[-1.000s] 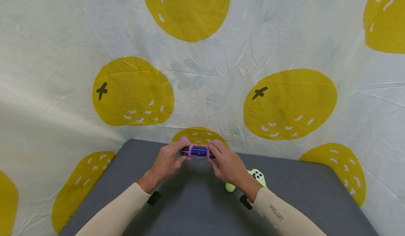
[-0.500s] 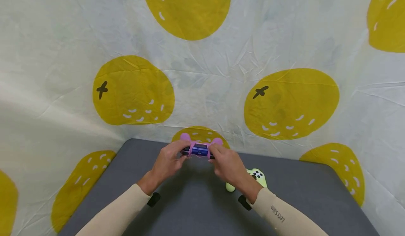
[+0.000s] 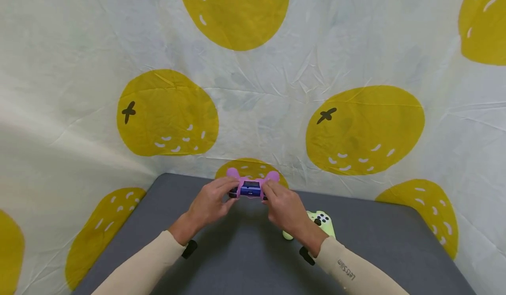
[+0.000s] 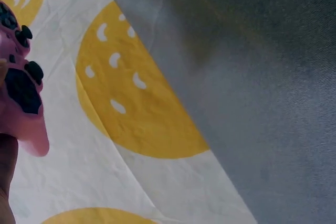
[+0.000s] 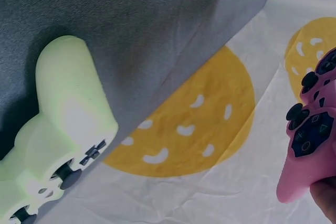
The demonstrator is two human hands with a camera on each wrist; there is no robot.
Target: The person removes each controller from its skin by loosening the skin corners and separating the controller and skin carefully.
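Both hands hold a game controller [image 3: 251,188] in a pink sleeve above the far part of the table. Its blue back edge faces the head camera and its two pink grips point away. My left hand [image 3: 211,200] grips the left end, fingers on top and thumb below. At the other end, my right hand [image 3: 285,205] grips it the same way. The right wrist view shows the pink controller's [image 5: 310,140] buttons and sticks, with a fingertip at its grip. In the left wrist view the pink controller [image 4: 23,93] is cut off by the frame edge.
A pale green game controller [image 3: 325,224] lies on the grey table [image 3: 245,260], partly behind my right forearm. It also appears large in the right wrist view. A white cloth [image 3: 257,123] printed with yellow fruit hangs behind and beside the table.
The pink controller has tilted, so more of its underside and pink grips show. It has shifted slightly to the right, still in both hands. The green controller stays put.
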